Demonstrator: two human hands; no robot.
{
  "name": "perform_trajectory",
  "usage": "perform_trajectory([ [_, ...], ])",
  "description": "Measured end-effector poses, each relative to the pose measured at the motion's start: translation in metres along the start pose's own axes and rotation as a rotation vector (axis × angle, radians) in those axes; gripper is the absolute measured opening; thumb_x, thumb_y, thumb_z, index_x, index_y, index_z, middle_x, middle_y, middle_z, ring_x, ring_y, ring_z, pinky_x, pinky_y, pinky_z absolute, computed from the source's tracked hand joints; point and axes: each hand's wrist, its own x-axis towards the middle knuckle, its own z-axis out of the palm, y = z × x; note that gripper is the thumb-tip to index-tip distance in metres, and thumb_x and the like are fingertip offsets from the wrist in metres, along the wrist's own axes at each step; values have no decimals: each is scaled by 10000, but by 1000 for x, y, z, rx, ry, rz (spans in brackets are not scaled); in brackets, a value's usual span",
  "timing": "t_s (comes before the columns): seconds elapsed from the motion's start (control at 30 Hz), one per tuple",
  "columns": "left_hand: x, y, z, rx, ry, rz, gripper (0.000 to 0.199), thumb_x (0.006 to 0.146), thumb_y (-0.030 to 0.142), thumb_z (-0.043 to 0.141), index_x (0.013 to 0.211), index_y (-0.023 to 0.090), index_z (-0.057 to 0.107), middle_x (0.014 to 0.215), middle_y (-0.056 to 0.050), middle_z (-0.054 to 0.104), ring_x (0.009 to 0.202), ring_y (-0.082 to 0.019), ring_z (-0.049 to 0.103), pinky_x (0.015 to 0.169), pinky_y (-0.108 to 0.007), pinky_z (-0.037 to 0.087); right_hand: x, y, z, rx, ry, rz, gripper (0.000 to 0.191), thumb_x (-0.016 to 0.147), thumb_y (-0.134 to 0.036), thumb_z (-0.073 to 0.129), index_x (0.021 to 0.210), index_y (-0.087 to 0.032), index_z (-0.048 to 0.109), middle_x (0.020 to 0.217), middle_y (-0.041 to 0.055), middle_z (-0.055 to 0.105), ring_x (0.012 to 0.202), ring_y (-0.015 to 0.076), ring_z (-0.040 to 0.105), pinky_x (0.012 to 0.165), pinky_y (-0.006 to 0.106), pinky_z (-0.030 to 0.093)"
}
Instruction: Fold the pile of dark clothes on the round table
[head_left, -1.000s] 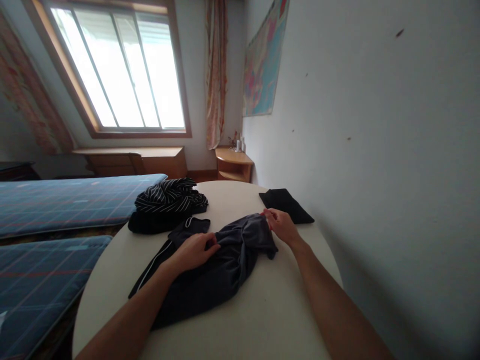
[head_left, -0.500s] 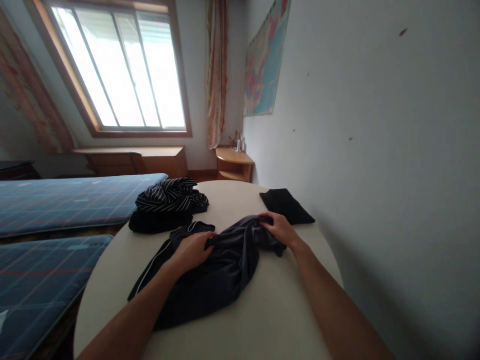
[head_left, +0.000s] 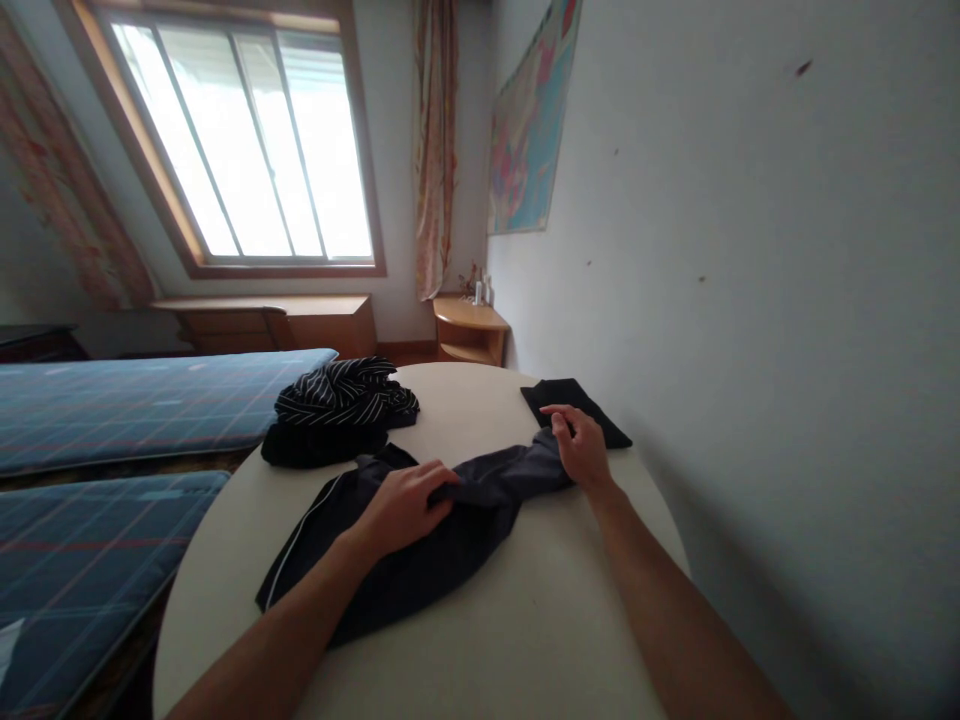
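Observation:
A dark navy garment with white piping (head_left: 427, 570) lies stretched across the round table, its narrower greyish part running to the right. My left hand (head_left: 409, 505) grips a fold near the garment's middle between thumb and fingers. At the narrow right end, my right hand (head_left: 583, 447) is closed on the cloth with its index finger partly stretched out. The fingertips' exact hold there is partly hidden. Just behind my right hand lies a flat, folded black cloth (head_left: 600, 415).
On the cream table (head_left: 540, 620), a heap of black-and-white striped clothing (head_left: 337, 390) rests on a black cloth (head_left: 322, 445) at the back left. Plaid mattresses (head_left: 97, 550) stand to the left. A white wall (head_left: 787, 380) rises close on the right.
My right hand has moved right, drawing the garment's narrow end out straighter and flatter. My left hand has shifted slightly right along the cloth.

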Motion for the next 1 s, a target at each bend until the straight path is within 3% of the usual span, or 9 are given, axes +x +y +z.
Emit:
perform_trajectory([
  [0.13,0,25,9,-24,-237,196,294,789,158,592,1054,270,656,985,-3,690,865,-171,659,761,-244,461,-2,-9,5,127,-288,-147,349,950,-468,496,1114,-222,682,1057,79,702,1028,237,612,947,382,445],
  [0.3,-1,35,-1,-114,-259,240,287,793,258,617,1077,249,651,989,-26,693,872,-190,658,775,-264,476,-10,-21,17,116,-684,-164,542,845,-586,629,1241,-216,657,1192,108,690,1117,267,615,1004,410,437],
  [0.4,1,27,-10,-101,-143,117,257,852,261,551,1093,239,637,1038,-35,692,933,-194,652,838,-285,476,-14,-22,24,56,-771,-141,627,791,-614,672,1263,-201,652,1216,122,684,1123,283,622,1000,396,443],
  [0.5,4,12,-13,90,28,-166,249,921,281,469,1099,228,635,1115,-60,672,1007,-214,635,876,-317,472,-14,-20,28,-17,-841,-114,422,814,-523,681,1101,-218,733,1081,99,736,998,266,674,901,344,484],
  [0.6,3,-1,-15,346,54,-457,325,919,341,479,1167,191,626,1196,-121,628,1083,-279,604,883,-369,478,-12,-17,29,-87,-818,-66,219,856,-395,651,939,-222,757,945,80,751,867,236,686,790,307,490],
  [0.73,-3,-2,-22,505,-141,-722,539,888,528,496,1269,156,579,1149,-191,638,1014,-372,637,796,-446,501,-6,-12,25,-95,-534,-21,205,906,-343,580,948,-192,713,985,91,724,906,217,662,823,305,474],
  [0.8,-5,3,-26,486,-263,-752,607,890,582,466,1306,148,551,1083,-204,672,974,-390,659,793,-472,497,-3,-8,22,-106,-399,14,210,915,-342,559,949,-184,692,982,91,711,902,212,653,817,307,471],
  [0.87,-7,7,-26,462,-372,-736,590,900,563,466,1304,141,550,1043,-210,692,971,-393,667,809,-477,491,-1,-5,18,-114,-350,35,202,904,-344,564,938,-182,681,964,88,706,873,209,648,794,307,471],
  [1.0,-8,6,-19,440,-420,-639,449,915,413,503,1247,124,590,1151,-237,652,987,-384,670,814,-460,495,-2,-7,12,-73,-515,28,191,872,-343,584,923,-194,692,883,71,723,790,203,655,738,302,470],
])
